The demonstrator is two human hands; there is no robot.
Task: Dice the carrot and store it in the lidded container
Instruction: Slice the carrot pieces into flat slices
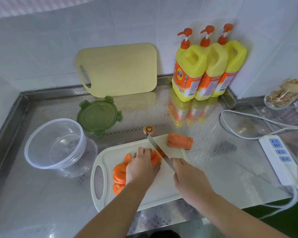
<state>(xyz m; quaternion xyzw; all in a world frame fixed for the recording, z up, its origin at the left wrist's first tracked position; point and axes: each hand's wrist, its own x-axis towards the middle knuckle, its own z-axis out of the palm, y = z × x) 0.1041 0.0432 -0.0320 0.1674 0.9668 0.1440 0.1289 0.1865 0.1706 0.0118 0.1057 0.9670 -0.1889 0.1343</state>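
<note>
1. Left forearm: enters from the bottom edge and angles up to the board.
2. Right forearm: enters from the lower right and angles up and left.
3. White cutting board (162, 194): lies on the steel counter (41, 194), handle slot to the left.
4. Right hand (187, 177): back up, fingers wrapped round the handle of the knife (159, 152), which is hidden inside the fist. The blade slants up and left across the board, its tip at the far edge.
5. Left hand (141, 167): palm down, knuckles raised, fingers curled over the carrot slices (120, 172) and pinning them to the board just left of the blade. More slices fan out from under the hand toward the handle slot.
6. Carrot chunk (180, 141): uncut, lying on its side at the board's far right corner, apart from the blade.
7. Carrot end (148, 129): the cut-off top, on the counter just beyond the knife tip.
8. Clear container (55, 143): round and open, on the counter left of the board, with no carrot in it.
9. Green lid (99, 115): round, with four clips, lying flat behind the container and apart from it.
10. Power strip (280, 158): white, at the right, with white cables looping round it.
11. Yellow cutting board (117, 69): leaning on the tiled wall.
12. Three detergent bottles (189, 73): yellow with orange pumps, in the back corner.
13. Glass dish (282, 95): far right, holding golden bits that cannot be identified.
</note>
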